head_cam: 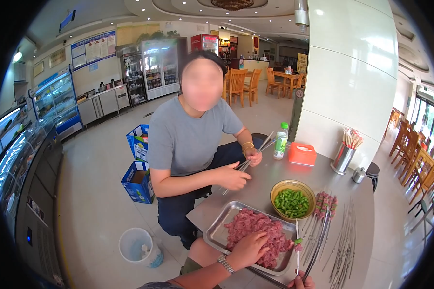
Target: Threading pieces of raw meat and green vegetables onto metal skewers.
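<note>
My left hand [251, 249], with a metal-banded watch on the wrist, lies on a heap of cut raw meat [242, 224], its fingers apart. The meat sits in a shallow rectangular steel tray [217, 225]. At the bottom edge, my right hand [302, 282] grips a flat metal skewer [297, 262] that points away from me. Threaded on it are a green vegetable piece [298, 241] and a bit of meat [298, 247]. Much of the right hand is cut off by the frame. Beyond the tray stands a bowl [275, 186] of chopped green vegetable pieces [291, 204].
Several loaded skewers [325, 202] and bare skewers [344, 245] lie right on the metal table [361, 216]. Opposite, a seated person [191, 141] holds a skewer bundle [266, 142]. Behind are a bottle [280, 141], a tissue box [302, 154] and a chopstick holder [343, 159]. A white bucket [135, 245] stands below.
</note>
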The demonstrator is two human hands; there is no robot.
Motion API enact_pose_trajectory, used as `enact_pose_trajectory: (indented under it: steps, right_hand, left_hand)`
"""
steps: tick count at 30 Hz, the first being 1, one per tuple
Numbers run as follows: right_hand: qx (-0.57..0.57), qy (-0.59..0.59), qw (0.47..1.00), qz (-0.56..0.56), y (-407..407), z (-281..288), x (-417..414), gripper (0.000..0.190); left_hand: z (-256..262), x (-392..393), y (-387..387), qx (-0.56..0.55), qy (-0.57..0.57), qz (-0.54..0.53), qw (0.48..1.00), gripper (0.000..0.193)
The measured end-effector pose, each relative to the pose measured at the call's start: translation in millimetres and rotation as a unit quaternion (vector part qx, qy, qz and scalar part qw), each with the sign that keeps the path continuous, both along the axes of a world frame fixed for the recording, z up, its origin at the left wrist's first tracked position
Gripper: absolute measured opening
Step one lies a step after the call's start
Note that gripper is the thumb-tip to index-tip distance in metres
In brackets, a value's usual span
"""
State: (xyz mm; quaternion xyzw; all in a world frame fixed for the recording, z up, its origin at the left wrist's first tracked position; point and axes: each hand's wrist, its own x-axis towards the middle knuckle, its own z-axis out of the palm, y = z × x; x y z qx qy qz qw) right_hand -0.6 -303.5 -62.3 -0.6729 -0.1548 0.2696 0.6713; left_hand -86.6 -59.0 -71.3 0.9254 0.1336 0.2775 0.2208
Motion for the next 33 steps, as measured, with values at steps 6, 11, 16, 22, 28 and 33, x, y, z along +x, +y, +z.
enact_pose_trajectory:
  steps: [6,11,16,22,28,33]
  right_hand:
    - [0.018,-0.001,1.000,-0.003,2.1,-1.5,0.3,0.019]
    - [-0.004,-0.023,1.000,0.012,3.9,-2.9,4.7,0.020]
    - [0.006,-0.008,1.000,0.002,-1.9,-0.2,1.3,0.019]
    - [0.004,0.011,1.000,-0.013,-1.2,-5.1,-0.7,0.012]
    - [0.003,-0.005,1.000,-0.026,3.5,4.6,-0.7,0.011]
    - [0.032,-0.003,0.999,-0.031,4.5,-2.7,0.8,0.009]
  left_hand:
    - [4.3,0.1,1.2,-0.015,0.022,-0.006,1.000,0.040]
    - [-3.4,-0.4,4.3,0.001,0.012,-0.002,1.000,0.040]
    - [0.1,1.5,0.5,-0.008,-0.002,-0.003,1.000,0.039]
    - [-5.2,-1.4,-0.6,0.002,0.014,0.000,1.000,0.039]
    - [-3.2,1.7,0.8,0.008,-0.013,-0.005,1.000,0.038]
    - [-3.2,0.5,1.9,-0.020,-0.004,0.002,1.000,0.038]
